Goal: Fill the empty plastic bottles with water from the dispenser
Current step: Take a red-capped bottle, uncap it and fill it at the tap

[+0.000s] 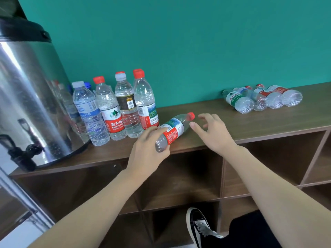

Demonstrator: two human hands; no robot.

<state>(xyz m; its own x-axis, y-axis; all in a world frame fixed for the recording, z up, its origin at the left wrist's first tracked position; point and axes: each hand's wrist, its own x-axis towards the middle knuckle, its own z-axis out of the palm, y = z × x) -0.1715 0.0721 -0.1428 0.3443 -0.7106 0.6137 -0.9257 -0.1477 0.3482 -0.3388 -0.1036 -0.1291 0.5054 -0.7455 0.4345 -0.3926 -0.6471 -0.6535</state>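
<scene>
Seemingly empty bottle [172, 131] in left hand [146, 151]

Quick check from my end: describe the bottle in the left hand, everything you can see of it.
The held bottle is clear, thin ribbed plastic with a red cap, cap on, and a red, white and green label. It looks empty. It is tilted, base toward the camera, cap pointing up and to the right, over the front of the wooden shelf top. The left hand grips its lower half; the right hand hovers open by the cap, not touching.
</scene>
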